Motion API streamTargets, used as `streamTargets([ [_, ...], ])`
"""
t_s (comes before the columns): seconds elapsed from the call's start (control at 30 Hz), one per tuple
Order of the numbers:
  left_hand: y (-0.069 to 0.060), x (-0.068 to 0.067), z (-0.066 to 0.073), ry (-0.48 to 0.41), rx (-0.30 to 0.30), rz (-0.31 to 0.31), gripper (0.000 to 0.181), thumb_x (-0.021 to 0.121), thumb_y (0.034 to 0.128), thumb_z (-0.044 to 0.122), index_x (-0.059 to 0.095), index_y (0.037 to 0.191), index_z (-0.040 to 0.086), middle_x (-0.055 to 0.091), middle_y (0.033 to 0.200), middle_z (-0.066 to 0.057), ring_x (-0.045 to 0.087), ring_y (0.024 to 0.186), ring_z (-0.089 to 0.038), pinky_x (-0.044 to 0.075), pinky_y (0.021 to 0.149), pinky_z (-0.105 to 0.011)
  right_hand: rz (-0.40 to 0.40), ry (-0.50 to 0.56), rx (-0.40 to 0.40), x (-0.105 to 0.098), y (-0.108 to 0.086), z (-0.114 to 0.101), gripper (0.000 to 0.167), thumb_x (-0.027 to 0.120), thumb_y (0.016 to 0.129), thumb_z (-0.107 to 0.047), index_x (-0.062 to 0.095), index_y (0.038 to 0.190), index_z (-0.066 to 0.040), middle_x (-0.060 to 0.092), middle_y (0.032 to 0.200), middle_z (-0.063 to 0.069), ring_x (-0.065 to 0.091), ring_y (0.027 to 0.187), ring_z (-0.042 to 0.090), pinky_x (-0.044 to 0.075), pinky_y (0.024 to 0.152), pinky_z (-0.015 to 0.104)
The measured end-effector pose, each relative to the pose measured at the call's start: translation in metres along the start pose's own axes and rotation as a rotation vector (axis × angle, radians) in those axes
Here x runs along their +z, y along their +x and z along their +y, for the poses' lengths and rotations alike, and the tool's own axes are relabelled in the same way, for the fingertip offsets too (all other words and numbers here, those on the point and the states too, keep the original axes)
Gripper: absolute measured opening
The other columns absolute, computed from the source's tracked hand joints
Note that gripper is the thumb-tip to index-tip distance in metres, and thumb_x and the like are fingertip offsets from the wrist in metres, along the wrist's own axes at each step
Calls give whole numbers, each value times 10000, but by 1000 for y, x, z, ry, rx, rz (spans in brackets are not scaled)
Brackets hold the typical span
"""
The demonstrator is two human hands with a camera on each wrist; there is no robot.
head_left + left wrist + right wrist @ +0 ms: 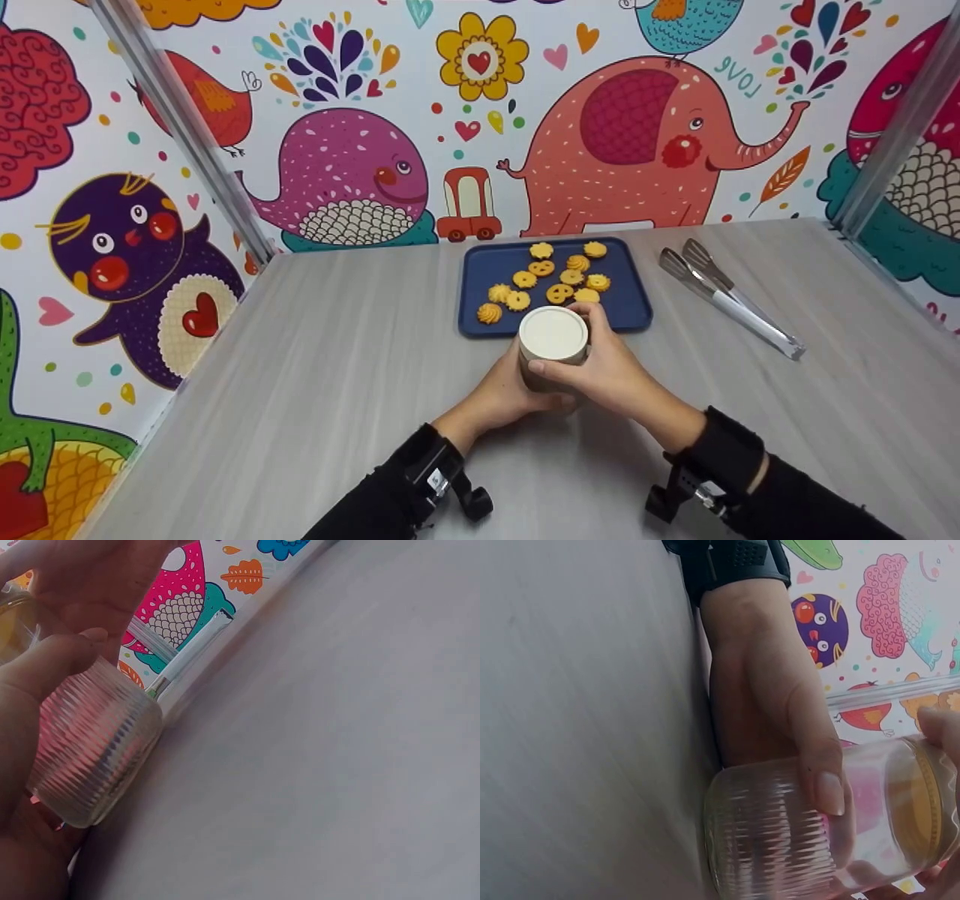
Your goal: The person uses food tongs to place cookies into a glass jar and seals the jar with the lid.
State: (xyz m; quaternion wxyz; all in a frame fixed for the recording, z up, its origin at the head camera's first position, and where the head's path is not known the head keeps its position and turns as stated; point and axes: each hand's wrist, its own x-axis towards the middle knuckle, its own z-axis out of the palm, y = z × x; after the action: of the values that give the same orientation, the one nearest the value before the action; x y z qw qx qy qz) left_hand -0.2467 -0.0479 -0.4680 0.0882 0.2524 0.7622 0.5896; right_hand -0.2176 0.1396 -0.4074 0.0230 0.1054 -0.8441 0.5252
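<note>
Near the front of the tray stands a clear ribbed glass jar (551,367) with a round off-white lid (553,332). My left hand (499,390) wraps round the jar's lower body, its thumb across the ribbed glass (105,742) in the left wrist view. At the top, my right hand (619,367) grips the lid's edge between thumb and fingers. In the right wrist view the jar (772,829) lies sideways in the picture, its base close to the table, and a yellow-brown band shows under the lid. No contents are visible through the glass.
Behind the jar, a blue tray (472,281) holds several biscuits (559,292) of different shapes. Metal tongs (739,304) lie on the grey wooden table (337,375) to the right of the tray. Cartoon-printed walls (465,142) border the table at the back and sides.
</note>
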Motion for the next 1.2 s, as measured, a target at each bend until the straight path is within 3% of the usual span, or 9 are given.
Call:
streamTargets([
  [0.6,-1,0,1,-1,2,4,1108,967,765,240,294,1643,177,493,1573,5,469,1440,-137,339,1227,-380,-7,-13,-4,0,0,-1,906,944,812,-375,392,1463,-71,579,1453,187,555,1355,353,396,1155,582],
  [0.93,-2,0,2,-32,-3,-2,1135,970,748,253,282,1648,197,470,1585,26,461,1442,-136,343,1224,-394,-101,29,-69,-13,2,1,877,929,842,-300,423,1506,-32,587,1447,182,579,1339,372,443,1111,603],
  [1.2,-1,0,0,-48,2,-12,1124,959,763,235,277,1656,206,468,1595,30,447,1459,-136,325,1236,-398,-116,23,-81,-13,3,1,864,915,849,-317,427,1507,-43,603,1432,174,585,1327,360,439,1107,593],
])
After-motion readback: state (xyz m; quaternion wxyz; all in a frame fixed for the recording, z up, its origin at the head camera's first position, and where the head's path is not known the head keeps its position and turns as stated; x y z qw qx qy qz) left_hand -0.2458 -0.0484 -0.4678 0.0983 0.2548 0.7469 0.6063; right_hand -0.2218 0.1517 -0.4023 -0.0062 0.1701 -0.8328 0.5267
